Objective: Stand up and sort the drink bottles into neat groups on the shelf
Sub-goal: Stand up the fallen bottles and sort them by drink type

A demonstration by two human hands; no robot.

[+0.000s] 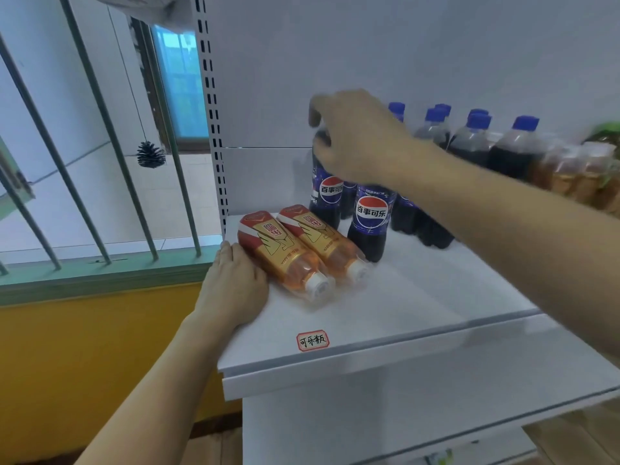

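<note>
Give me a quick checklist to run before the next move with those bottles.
1. Right hand grips the cola bottle at its top: ok, fingers curl round it.
2. That bottle upright: ok.
3. Two orange bottles standing: not ok, both lie on their sides, caps toward the shelf's front.
4. Left hand steadies them: ok, resting against the nearer one.
5. Free space on the shelf in front: ok.
6. Cola group at the back all upright: ok where visible; the arm hides some.
</note>
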